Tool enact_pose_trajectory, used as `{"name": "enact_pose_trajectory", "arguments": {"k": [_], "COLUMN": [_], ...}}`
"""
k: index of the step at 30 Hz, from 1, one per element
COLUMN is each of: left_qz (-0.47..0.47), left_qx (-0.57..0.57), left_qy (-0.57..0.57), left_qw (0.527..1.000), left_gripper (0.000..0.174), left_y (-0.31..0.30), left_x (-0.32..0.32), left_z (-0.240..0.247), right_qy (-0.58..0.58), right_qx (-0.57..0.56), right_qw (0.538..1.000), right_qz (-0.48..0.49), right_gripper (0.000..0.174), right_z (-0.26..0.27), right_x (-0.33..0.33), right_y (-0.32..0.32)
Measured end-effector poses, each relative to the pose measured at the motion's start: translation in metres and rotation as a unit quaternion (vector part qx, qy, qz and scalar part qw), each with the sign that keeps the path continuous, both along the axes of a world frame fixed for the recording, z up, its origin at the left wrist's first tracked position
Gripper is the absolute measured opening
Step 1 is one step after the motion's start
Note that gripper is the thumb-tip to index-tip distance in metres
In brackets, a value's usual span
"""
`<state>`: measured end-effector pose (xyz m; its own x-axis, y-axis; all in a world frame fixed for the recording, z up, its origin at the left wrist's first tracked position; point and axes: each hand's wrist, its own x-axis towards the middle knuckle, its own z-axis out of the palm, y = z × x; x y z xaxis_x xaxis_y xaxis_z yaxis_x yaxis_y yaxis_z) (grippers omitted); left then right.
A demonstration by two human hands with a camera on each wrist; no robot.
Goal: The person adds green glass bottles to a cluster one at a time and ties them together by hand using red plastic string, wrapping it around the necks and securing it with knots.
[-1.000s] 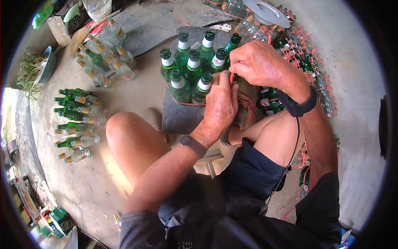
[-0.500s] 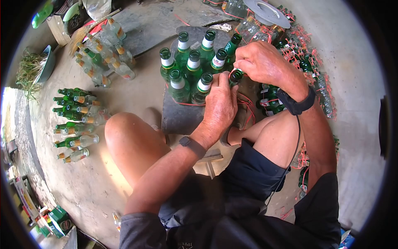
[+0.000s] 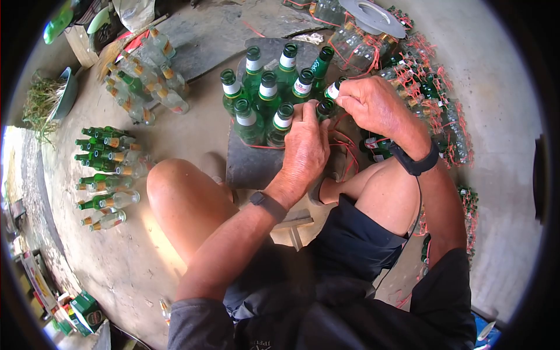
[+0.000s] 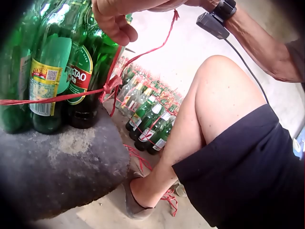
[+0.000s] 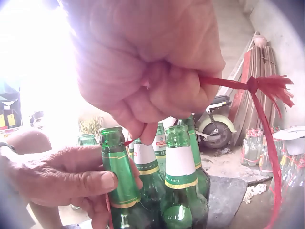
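A cluster of green glass bottles [image 3: 268,93] stands upright on a dark slab [image 3: 251,166], several with white neck labels. Red plastic twine [image 4: 62,99] runs around their lower bodies, with a knot near the right corner. My left hand [image 3: 307,137] holds the front right bottle [image 5: 121,179] by its neck, thumb on one side and fingers behind. Above and beside that bottle, my right hand [image 3: 373,105] grips the twine in curled fingers. A knotted, frayed tail of twine [image 5: 269,129] hangs from the right hand in the right wrist view.
Twine-bound bottles [image 3: 431,87] crowd the floor on the right. Loose bottles stand in groups at the upper left [image 3: 146,79] and left [image 3: 108,157]. A grey disc-shaped lid [image 3: 376,17] lies on bottles at the back. My bent knees flank the slab.
My right hand has shifted right and slightly toward me, still gripping the twine. A white-labelled bottle neck beside its fingers has come into sight. The cluster sits slightly farther left in view.
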<state>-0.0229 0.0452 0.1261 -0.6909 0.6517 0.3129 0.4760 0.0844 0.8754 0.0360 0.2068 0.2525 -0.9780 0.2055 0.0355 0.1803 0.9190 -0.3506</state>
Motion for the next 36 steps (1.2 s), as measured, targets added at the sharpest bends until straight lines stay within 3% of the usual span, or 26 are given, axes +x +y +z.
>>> {"name": "enact_pose_trajectory", "arguments": {"k": [13, 36], "left_qz": [-0.009, -0.055], "left_qx": [0.015, 0.041], "left_qy": [-0.021, 0.003], "left_qw": [1.000, 0.998], "left_gripper": [0.044, 0.057], "left_y": [-0.003, -0.040], "left_x": [0.002, 0.008], "left_z": [-0.001, 0.023], "right_qy": [0.053, 0.023], "right_qx": [0.102, 0.070], "right_qw": [0.993, 0.997], "right_qz": [0.040, 0.036], "right_gripper": [0.016, 0.013], "right_z": [-0.020, -0.013], "right_x": [0.032, 0.040], "right_y": [-0.031, -0.056]}}
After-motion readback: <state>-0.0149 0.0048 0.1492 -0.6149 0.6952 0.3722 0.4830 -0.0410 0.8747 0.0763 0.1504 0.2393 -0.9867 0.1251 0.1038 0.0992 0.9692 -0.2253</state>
